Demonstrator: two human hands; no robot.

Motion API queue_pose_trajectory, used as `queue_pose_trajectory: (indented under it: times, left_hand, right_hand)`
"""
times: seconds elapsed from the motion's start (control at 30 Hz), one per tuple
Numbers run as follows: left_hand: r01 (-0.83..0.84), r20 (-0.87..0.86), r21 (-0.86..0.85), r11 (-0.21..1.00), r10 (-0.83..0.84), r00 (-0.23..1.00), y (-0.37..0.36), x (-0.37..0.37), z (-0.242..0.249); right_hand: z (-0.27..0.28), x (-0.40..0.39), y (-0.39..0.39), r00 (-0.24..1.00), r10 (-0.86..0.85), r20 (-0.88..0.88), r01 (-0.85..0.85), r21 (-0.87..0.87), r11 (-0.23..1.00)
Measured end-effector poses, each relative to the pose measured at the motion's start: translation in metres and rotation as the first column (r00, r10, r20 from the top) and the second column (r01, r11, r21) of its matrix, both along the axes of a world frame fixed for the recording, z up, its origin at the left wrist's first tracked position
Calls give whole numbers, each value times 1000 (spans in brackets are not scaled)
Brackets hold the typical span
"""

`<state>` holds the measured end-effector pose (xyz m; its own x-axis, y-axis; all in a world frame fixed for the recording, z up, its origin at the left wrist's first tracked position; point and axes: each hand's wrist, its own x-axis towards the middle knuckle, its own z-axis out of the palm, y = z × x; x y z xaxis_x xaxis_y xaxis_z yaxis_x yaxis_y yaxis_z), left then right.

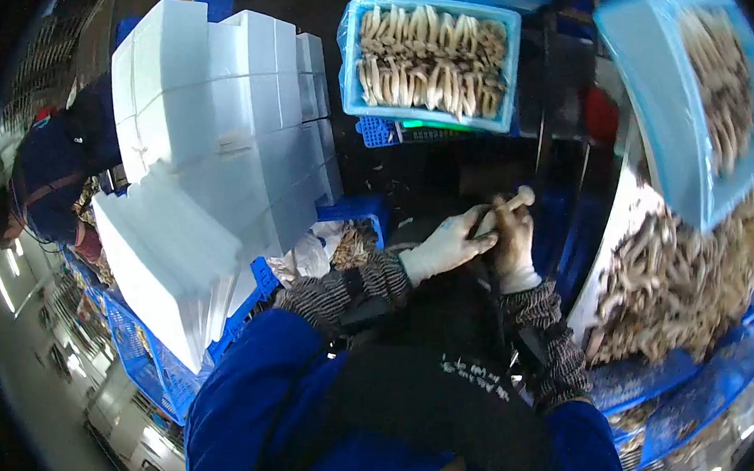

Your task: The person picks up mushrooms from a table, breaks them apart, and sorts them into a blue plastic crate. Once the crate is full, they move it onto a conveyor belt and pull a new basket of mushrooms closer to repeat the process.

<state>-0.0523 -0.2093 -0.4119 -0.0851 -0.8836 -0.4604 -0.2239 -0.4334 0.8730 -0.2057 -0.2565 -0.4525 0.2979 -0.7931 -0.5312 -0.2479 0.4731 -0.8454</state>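
A pale mushroom (520, 198) with a rounded tip sticks up from my right hand (512, 239), whose gloved, soiled fingers are wrapped round it. My left hand (454, 246), in a white glove, touches the right one, its fingers bent together; what lies between them is too small to name. Beyond my hands, a light blue lined box (348, 61) holds two rows of pale mushrooms (428, 31). On the right, a tilted blue-lined box (670, 117) holds more mushrooms (717, 76), above a big heap of loose mushrooms (675, 277).
White foam boxes (246, 92) are stacked at the left, with foam lids (163, 254) leaning before them. Blue crates (142, 350) stand below. Another person (54, 175) bends at the far left. A blue basket (370, 208) with mushrooms and plastic stands near my left forearm.
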Motion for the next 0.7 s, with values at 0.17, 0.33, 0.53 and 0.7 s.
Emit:
queue_pose_trajectory:
  times: [0.17,0.33,0.53,0.7]
  left_hand:
    - [177,26,-16,984,-176,984,9,-39,47]
    - [180,-183,-86,980,-193,964,16,-64,70]
    - [294,203,-278,915,-243,949,8,-90,113]
    - [369,286,-489,790,-255,924,-1,-110,120]
  right_hand:
    - [101,-24,16,861,-443,249,411,170,896]
    - [176,-60,38,891,-334,306,335,51,941]
    - [178,-87,61,953,-297,60,289,-473,833]
    - [217,-98,49,841,-464,277,520,-175,836]
